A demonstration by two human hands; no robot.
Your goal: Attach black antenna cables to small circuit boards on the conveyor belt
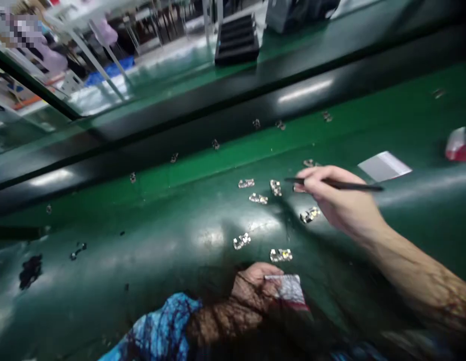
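My right hand [330, 193] grips a thin black pen-like tool [353, 186], its tip pointing left, close to a small metallic part [275, 188] on the green work surface [173, 210]. Near the bottom centre, my left hand [257, 286] has its fingers closed on a small silver-and-red packet [289, 290]. Between and around the hands lie several similar small parts, among them one [281, 255] just above the left hand and another [310, 215] below the right hand.
More small parts lie in a row along a bright green strip [233, 150]. A white-grey card [385, 166] and a blurred red-and-white object [459, 145] are at the right. Black pieces [30, 272] lie at the left. Beyond the ledge stands a black tray [237, 40].
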